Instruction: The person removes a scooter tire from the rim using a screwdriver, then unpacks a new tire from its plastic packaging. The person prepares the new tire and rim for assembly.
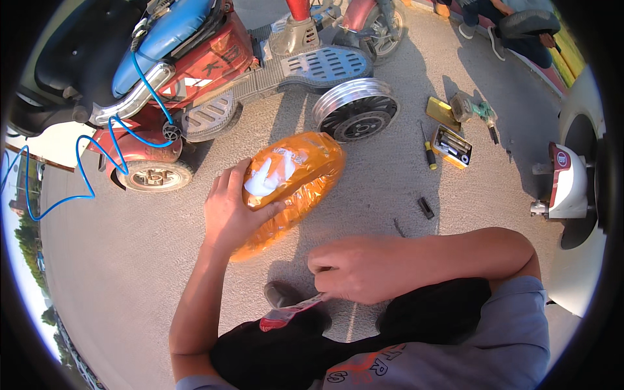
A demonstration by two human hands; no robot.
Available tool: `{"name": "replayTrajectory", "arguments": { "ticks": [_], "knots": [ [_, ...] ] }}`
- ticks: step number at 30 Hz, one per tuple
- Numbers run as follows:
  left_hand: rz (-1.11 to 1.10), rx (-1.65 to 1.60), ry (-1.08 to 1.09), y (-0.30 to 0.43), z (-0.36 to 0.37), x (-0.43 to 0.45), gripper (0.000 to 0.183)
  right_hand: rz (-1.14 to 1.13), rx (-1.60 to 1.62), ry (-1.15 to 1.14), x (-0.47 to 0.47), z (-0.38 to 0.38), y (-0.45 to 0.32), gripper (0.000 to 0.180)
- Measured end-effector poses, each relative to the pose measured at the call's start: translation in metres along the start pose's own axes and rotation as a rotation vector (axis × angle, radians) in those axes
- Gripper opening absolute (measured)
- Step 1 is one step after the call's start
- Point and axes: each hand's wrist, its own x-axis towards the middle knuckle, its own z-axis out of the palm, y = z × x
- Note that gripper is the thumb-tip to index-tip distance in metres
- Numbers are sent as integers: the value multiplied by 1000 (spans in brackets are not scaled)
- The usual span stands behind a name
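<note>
A round, tyre-shaped bundle in orange plastic wrap (312, 187) stands tilted before me, with white torn label patches on its upper side. My left hand (236, 207) grips its left edge, fingers over the top and thumb on the front. Nearer my body, my right hand (346, 268) is closed on a thin strip of plastic or paper (292, 313) with a red end, which hangs over my dark trousers. Just beyond the bundle lies a wheel rim (358, 109) with black spokes and a silver edge.
A red electric three-wheeler (214, 58) stands at the upper left, with a coiled blue air hose (146, 85). To the right lie a screwdriver (429, 155), an open toolbox (452, 146) and a cordless power tool (475, 112). At top right a person (492, 27) holds a tyre (530, 23).
</note>
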Motion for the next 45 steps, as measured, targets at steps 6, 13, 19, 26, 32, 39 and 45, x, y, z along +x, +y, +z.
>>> {"name": "replayTrajectory", "arguments": {
  "ticks": [6, 13, 19, 26, 32, 39, 45],
  "knots": [
    [193, -24, 146, -25, 4, -42, 85, 97, -75, -32, -14, -17, 24, 26],
    [350, -109, 267, -29, 11, -62, 67, 91, -168, -26, -17, -13, 37, 27],
    [484, -26, 333, -20, 14, -69, 27, 133, -218, -98, -21, -14, 39, 26],
    [528, 83, 402, -14, 14, -67, 25, 128, -260, -105, -24, -19, 39, 26],
    [507, 56, 414, -12, 14, -64, 23, 129, -270, -125, -22, -19, 40, 25],
    [397, 29, 411, -17, 10, -56, 20, 148, -225, -160, -21, -16, 44, 24],
    [319, -68, 460, -23, 9, -42, 18, 148, -222, -157, -19, -14, 50, 25]
  ]
}}
